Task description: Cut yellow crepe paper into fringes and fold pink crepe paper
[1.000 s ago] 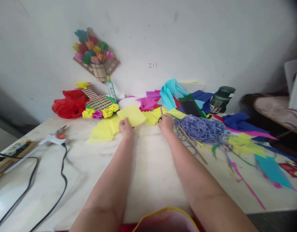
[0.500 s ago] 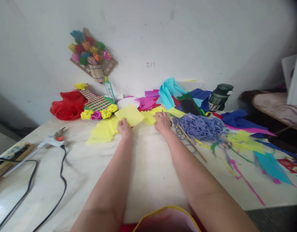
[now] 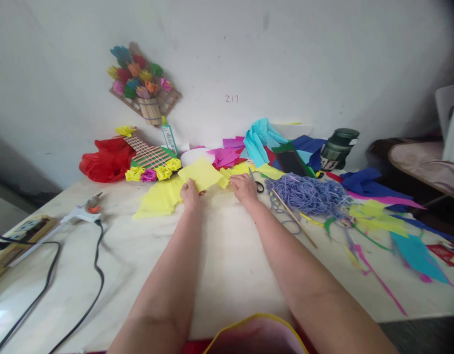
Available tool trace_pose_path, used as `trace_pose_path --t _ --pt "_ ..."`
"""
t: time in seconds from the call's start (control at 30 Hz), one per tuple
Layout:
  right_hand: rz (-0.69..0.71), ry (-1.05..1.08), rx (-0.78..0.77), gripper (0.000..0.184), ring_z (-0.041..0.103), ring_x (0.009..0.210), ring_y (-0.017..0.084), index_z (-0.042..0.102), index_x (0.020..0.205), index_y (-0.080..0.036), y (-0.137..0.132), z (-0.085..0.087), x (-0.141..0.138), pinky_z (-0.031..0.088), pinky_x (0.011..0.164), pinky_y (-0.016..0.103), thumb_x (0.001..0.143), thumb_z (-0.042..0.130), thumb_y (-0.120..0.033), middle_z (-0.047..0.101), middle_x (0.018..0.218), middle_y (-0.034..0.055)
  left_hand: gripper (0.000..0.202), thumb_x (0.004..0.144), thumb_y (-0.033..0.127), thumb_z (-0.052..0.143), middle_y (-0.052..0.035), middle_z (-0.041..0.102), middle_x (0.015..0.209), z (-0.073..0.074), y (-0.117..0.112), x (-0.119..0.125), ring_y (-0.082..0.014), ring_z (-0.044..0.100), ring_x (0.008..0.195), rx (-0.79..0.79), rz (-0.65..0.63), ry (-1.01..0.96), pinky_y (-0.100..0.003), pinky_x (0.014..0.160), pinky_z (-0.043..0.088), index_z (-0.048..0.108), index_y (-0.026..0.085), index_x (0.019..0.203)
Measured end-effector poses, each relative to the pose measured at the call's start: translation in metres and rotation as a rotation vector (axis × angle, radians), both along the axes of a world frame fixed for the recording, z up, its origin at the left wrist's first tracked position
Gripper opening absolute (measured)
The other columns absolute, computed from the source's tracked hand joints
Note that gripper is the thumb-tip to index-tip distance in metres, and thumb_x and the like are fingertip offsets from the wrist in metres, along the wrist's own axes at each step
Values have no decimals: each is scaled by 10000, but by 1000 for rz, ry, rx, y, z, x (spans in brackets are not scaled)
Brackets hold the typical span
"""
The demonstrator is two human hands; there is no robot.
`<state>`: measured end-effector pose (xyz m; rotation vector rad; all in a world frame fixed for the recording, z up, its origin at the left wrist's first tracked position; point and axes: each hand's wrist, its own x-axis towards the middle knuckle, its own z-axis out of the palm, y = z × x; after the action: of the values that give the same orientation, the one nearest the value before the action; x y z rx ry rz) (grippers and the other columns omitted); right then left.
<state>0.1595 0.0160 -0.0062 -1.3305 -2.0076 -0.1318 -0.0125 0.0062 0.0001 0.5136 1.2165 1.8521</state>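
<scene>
A flat yellow crepe paper square [image 3: 200,173] is pinched in my left hand [image 3: 191,194], thumb on top. Under that hand a larger, wrinkled sheet of yellow crepe paper [image 3: 158,197] lies on the table. My right hand [image 3: 244,188] has its fingers bent together at the edge of a smaller yellow crepe paper piece [image 3: 224,179]; its fingertips are partly hidden. Scissors [image 3: 259,187] with black handles lie just beside the right hand, their blades partly covered by it.
Right of the hands is a heap of purple yarn [image 3: 308,194] with a thin wooden stick [image 3: 295,219]. Behind are coloured paper, a phone [image 3: 291,163] and a dark green bottle [image 3: 339,149]. At left lie a glue gun [image 3: 81,214], its cable, and a power strip [image 3: 22,241].
My right hand has shifted slightly left, and more of the scissors shows beside it. My left hand still holds the yellow square. The whole view has shifted a little.
</scene>
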Motion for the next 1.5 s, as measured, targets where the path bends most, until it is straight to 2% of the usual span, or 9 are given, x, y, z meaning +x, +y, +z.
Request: trace_pose_path --t 0.13,0.23,0.43,0.53,0.63,0.8,1.07,1.3,1.5 --pt "-19 110 -9 272 545 898 165 649 950 -180 -1 0 -7 419 786 280 832 406 -211 644 1019 38 125 828 262 466 -8 605 706 4 -1 -6 -89 567 538 59 -274 -311 -230 558 506 555 178 853" --pt "-10 167 -25 264 570 900 156 638 942 -152 -1 1 -12 426 782 259 821 404 -173 644 1010 58 176 844 284 449 -26 633 740 6 -2 -8 -116 609 640 58 -375 -460 -244 611 520 560 185 937" --pt "-23 180 -18 254 582 839 178 626 880 -137 0 2 -17 425 764 278 816 380 -148 654 891 88 277 852 246 429 -84 657 867 9 -8 -8 -169 637 789 -11 -612 -464 -293 677 541 511 148 1098" --pt "-42 152 -12 255 575 775 185 615 850 -135 0 1 -19 419 731 281 827 362 -158 646 820 91 395 862 314 393 -178 604 1024 10 -11 -10 -237 598 958 -34 -782 -516 -334 722 540 437 88 1184" --pt "23 106 -1 250 566 811 175 599 884 -129 -2 1 -21 410 740 263 829 355 -139 637 865 92 492 856 387 373 -228 537 1112 9 -11 -13 -301 531 1065 -54 -889 -561 -412 777 519 378 68 1230" --pt "134 -44 0 256 540 918 162 588 949 -135 -10 3 -22 402 775 245 842 356 -136 604 1015 91 537 833 443 367 -214 524 1099 8 -10 -18 -344 455 1139 -5 -936 -565 -488 856 459 372 83 1232" --pt "157 -331 -28 297 507 951 200 595 994 -159 -20 11 -30 399 745 286 875 325 -192 583 1043 105 431 826 407 394 -163 564 1048 10 -12 -16 -315 525 1061 13 -931 -495 -532 880 415 455 124 1146" --pt "242 -416 -81 353 511 898 177 493 1182 -267 -27 13 -36 380 696 279 879 329 -189 578 1073 59 353 834 373 393 -132 605 1011 7 -11 -22 -289 561 1004 25 -876 -440 -547 869 406 513 160 1088" --pt "231 -448 -65 400 467 940 184 486 1194 -346 -27 14 -36 371 693 288 867 361 -153 564 1086 37 345 834 367 398 -132 618 1026 11 -14 -23 -277 560 1011 42 -849 -433 -521 851 425 536 168 1080"
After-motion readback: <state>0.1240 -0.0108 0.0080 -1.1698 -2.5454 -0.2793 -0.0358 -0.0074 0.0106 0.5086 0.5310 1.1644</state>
